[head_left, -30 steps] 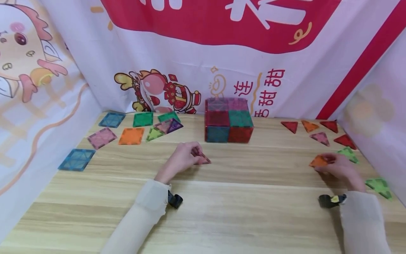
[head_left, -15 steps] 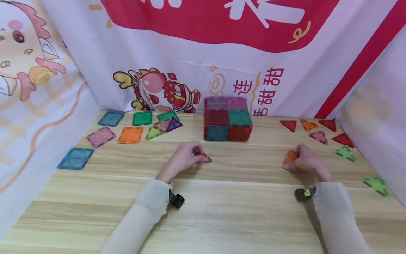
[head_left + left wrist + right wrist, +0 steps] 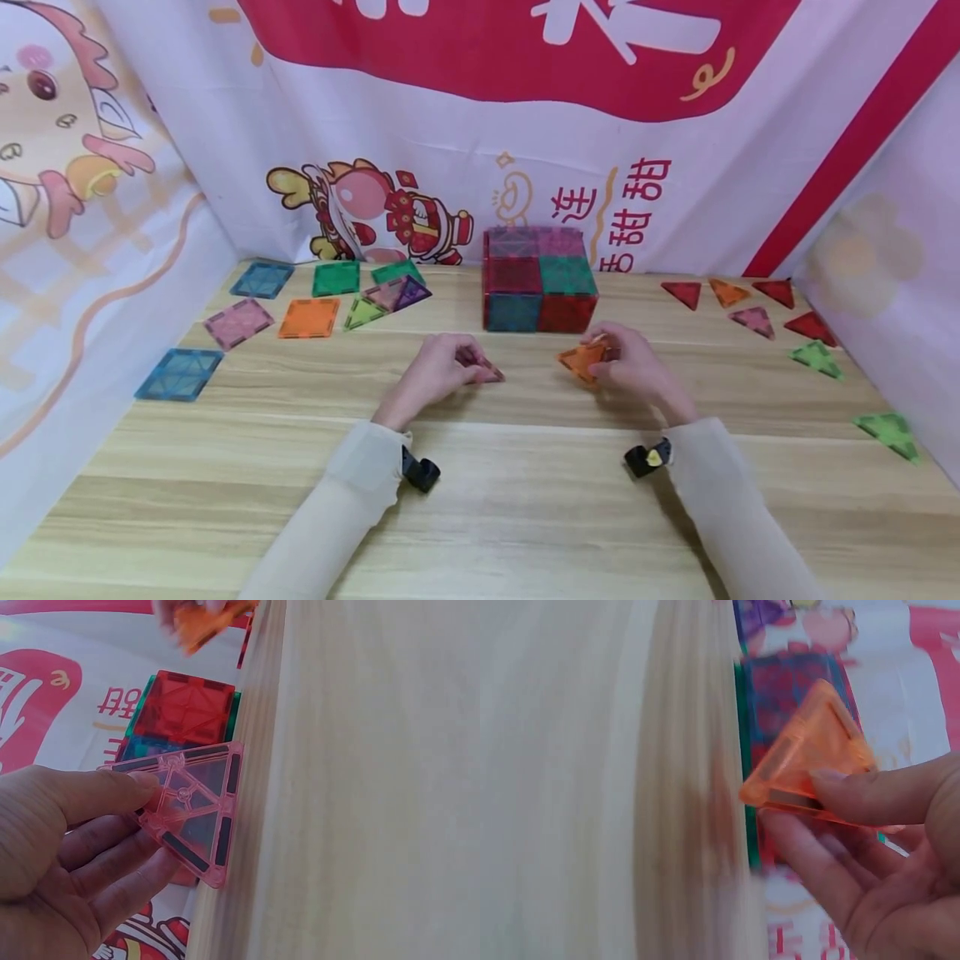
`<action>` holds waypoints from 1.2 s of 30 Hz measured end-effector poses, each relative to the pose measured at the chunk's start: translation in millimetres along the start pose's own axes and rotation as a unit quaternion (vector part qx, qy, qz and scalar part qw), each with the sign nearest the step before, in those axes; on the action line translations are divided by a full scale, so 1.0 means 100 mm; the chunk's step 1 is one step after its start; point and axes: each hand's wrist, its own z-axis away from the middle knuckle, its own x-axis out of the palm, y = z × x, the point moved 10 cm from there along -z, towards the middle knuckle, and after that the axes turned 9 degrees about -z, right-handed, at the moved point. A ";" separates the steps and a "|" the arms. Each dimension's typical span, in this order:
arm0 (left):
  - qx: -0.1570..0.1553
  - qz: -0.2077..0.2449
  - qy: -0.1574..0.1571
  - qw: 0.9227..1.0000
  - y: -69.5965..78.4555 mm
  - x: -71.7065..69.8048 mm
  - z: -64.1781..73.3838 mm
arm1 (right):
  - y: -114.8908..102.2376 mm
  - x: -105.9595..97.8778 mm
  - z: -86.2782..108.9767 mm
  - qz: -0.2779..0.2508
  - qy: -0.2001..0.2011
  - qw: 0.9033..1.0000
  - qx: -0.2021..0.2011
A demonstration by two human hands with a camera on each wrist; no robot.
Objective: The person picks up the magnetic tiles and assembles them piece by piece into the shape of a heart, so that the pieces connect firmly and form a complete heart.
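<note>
Between thumb and fingers, my left hand (image 3: pixel 438 371) pinches a pink triangular magnetic tile (image 3: pixel 196 801), seen nearly edge-on in the head view and face-on in the left wrist view. To its right, my right hand (image 3: pixel 633 362) pinches an orange triangular magnetic tile (image 3: pixel 581 360), tilted and blurred in the right wrist view (image 3: pixel 817 757). Behind both hands stands a box of square magnetic tiles (image 3: pixel 540 287) in red, green, blue and purple. The orange tile is in front of the box's right corner.
Loose tiles lie at the left, among them a blue square (image 3: pixel 180 375), an orange square (image 3: pixel 309 318) and a pink square (image 3: pixel 238 323). Several triangles lie at the right, including a red one (image 3: pixel 810 328) and a green one (image 3: pixel 888 435). A printed cloth (image 3: pixel 420 125) hangs behind.
My right hand has carried the orange triangular tile leftward from the loose triangles at the right to near the box. My left hand has stayed almost still with the pink tile.
</note>
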 end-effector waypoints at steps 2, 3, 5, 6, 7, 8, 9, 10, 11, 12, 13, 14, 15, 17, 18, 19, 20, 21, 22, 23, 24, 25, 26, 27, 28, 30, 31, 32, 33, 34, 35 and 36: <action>0.016 0.001 0.004 1.000 0.03 0.01 -0.01 | -0.09 0.12 -0.06 -0.002 0.006 1.000 -0.015; 0.024 0.002 0.006 1.000 0.05 0.01 -0.01 | -0.13 0.19 -0.08 -0.005 0.008 1.000 -0.016; 0.040 0.005 0.009 0.999 0.09 0.03 -0.01 | -0.18 0.32 -0.12 -0.013 0.006 1.000 -0.012; 0.046 0.006 0.011 0.999 0.11 0.03 -0.01 | -0.20 0.40 -0.14 -0.021 0.001 1.000 -0.008; 0.051 0.006 0.013 0.999 0.12 0.03 0.00 | -0.22 0.47 -0.16 -0.029 -0.003 1.000 -0.005; 0.052 0.008 0.013 0.999 0.13 0.04 0.00 | -0.23 0.53 -0.18 -0.038 -0.008 0.999 -0.003; 0.051 0.011 0.012 0.999 0.13 0.05 0.00 | -0.25 0.60 -0.20 -0.046 -0.015 0.999 -0.004; 0.050 0.012 0.011 0.999 0.14 0.06 0.00 | -0.26 0.65 -0.22 -0.053 -0.019 0.998 -0.004; 0.046 0.014 0.008 0.999 0.13 0.07 -0.01 | -0.27 0.69 -0.23 -0.055 -0.023 0.998 -0.005; 0.044 0.014 0.007 0.999 0.13 0.08 -0.01 | -0.28 0.72 -0.24 -0.058 -0.023 0.998 -0.004; 0.044 0.015 0.006 0.999 0.14 0.09 -0.01 | -0.30 0.74 -0.24 -0.054 -0.024 0.998 -0.006; 0.044 0.015 0.005 0.999 0.14 0.09 -0.01 | -0.31 0.76 -0.24 -0.050 -0.024 0.998 -0.006; 0.043 0.015 0.005 0.999 0.14 0.10 -0.01 | -0.33 0.77 -0.24 -0.045 -0.024 0.999 -0.005; 0.046 0.011 0.009 0.999 0.14 0.09 -0.01 | -0.35 0.77 -0.25 -0.029 -0.019 0.999 -0.008; 0.051 0.009 0.011 0.999 0.15 0.08 0.00 | -0.35 0.77 -0.25 -0.026 -0.016 0.999 -0.009; 0.054 0.006 0.011 0.998 0.16 0.08 0.01 | -0.36 0.78 -0.25 -0.020 -0.015 1.000 -0.010; 0.056 0.004 0.012 0.998 0.16 0.07 0.01 | -0.36 0.79 -0.26 -0.020 -0.013 1.000 -0.009; 0.057 0.002 0.013 0.998 0.17 0.07 0.02 | -0.37 0.79 -0.27 -0.016 -0.011 1.000 -0.012; 0.058 0.000 0.014 0.998 0.17 0.06 0.03 | -0.38 0.80 -0.27 -0.015 -0.010 1.000 -0.015; 0.057 -0.002 0.016 0.998 0.17 0.06 0.03 | -0.38 0.81 -0.28 -0.014 -0.011 1.000 -0.016; 0.055 -0.003 0.017 0.998 0.17 0.06 0.04 | -0.39 0.81 -0.28 -0.013 -0.011 1.000 -0.016; 0.053 -0.004 0.018 0.998 0.17 0.06 0.04 | -0.40 0.82 -0.28 -0.013 -0.014 1.000 -0.021; 0.049 -0.004 0.020 0.999 0.17 0.05 0.04 | -0.40 0.82 -0.28 -0.012 -0.016 1.000 -0.022; 0.047 -0.006 0.020 0.999 0.17 0.06 0.04 | -0.40 0.82 -0.28 -0.008 -0.019 0.999 -0.024; 0.044 -0.008 0.019 0.999 0.17 0.06 0.04 | -0.39 0.80 -0.27 -0.006 -0.022 0.999 -0.024; 0.042 -0.011 0.015 0.999 0.18 0.08 0.04 | -0.36 0.75 -0.24 -0.001 -0.027 0.999 -0.024; 0.041 -0.011 0.013 0.999 0.18 0.09 0.04 | -0.34 0.71 -0.21 0.000 -0.031 0.999 -0.022; 0.041 -0.013 0.010 0.999 0.19 0.10 0.04 | -0.31 0.65 -0.19 0.002 -0.033 0.999 -0.020; 0.040 -0.013 0.007 0.999 0.19 0.11 0.03 | -0.28 0.57 -0.16 0.004 -0.031 0.999 -0.022; 0.039 -0.013 0.005 0.999 0.20 0.12 0.02 | -0.24 0.47 -0.13 0.007 -0.027 0.999 -0.019; 0.039 -0.012 0.004 0.999 0.20 0.13 0.02 | -0.20 0.36 -0.10 0.011 -0.021 1.000 -0.018; 0.037 -0.011 0.002 0.999 0.21 0.13 0.01 | -0.15 0.23 -0.06 0.015 -0.012 1.000 -0.012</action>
